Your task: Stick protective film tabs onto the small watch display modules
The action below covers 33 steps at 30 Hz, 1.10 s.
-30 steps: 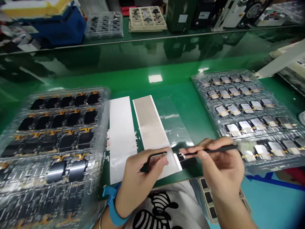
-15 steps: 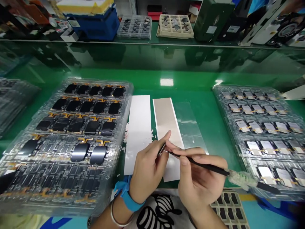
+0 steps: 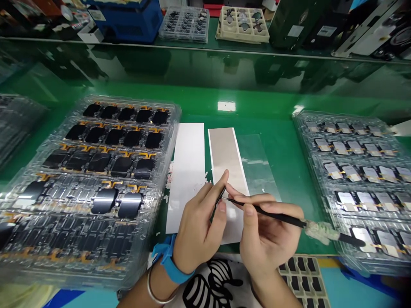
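Note:
My left hand (image 3: pixel 199 222), with a blue strap at the wrist, pinches a small dark flat part (image 3: pixel 216 203) on edge between thumb and fingers. The part is mostly hidden by the fingers. My right hand (image 3: pixel 272 231) is closed round a black pen-like tool (image 3: pixel 276 216) with wrapping near its rear end. The tool's thin tip touches or nearly touches the part. Below the hands lie a white strip (image 3: pixel 189 171) and a beige strip with white edges (image 3: pixel 225 154). A clear film (image 3: pixel 257 162) lies to their right.
A clear tray with black screens (image 3: pixel 120 137) stands at the left, another with silver-backed parts (image 3: pixel 356 147) at the right. A beige tray (image 3: pixel 300 271) sits below the table edge. Boxes and small trays (image 3: pixel 184 25) line the back shelf.
The view has shifted slightly. My left thumb has moved up along the dark part, which now shows more upright. The tool is still in my right hand, its tip at the part.

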### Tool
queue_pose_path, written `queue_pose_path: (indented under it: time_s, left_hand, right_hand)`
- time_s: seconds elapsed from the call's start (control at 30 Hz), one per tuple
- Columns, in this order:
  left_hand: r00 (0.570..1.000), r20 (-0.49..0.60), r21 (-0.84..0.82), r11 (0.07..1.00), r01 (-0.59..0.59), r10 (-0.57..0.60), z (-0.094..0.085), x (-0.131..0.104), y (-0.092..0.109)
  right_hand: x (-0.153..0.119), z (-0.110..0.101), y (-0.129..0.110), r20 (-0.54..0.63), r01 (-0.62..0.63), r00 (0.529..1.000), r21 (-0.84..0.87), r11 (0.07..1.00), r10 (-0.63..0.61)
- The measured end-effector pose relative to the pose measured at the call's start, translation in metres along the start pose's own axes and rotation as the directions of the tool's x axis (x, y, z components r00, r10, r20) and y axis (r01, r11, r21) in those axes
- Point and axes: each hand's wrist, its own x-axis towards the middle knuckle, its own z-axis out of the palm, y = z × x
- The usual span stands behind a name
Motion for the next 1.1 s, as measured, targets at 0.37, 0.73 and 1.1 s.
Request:
queue_pose_path:
  time_s: [0.37, 0.73, 1.1]
  left_hand:
    - [1.000, 0.007, 0.028, 0.999, 0.021, -0.021, 0.0014, 0.0014, 0.0004]
    - [1.000, 0.004, 0.092, 0.995, 0.030, -0.030, 0.0015, 0.0017, 0.0010]
    - [0.999, 0.014, 0.055, 0.998, 0.037, -0.038, 0.0005, -0.0003, 0.0005]
  right_hand:
    - [-0.0005, 0.0008, 0.0025, -0.024, 0.003, 1.000, -0.007, 1.000, -0.003]
    - [-0.0006, -0.0017, 0.0024, -0.025, 0.002, 1.000, -0.021, 1.000, -0.002]
    - [-0.0011, -0.0022, 0.0048, 0.017, 0.022, 1.000, -0.002, 1.000, -0.022]
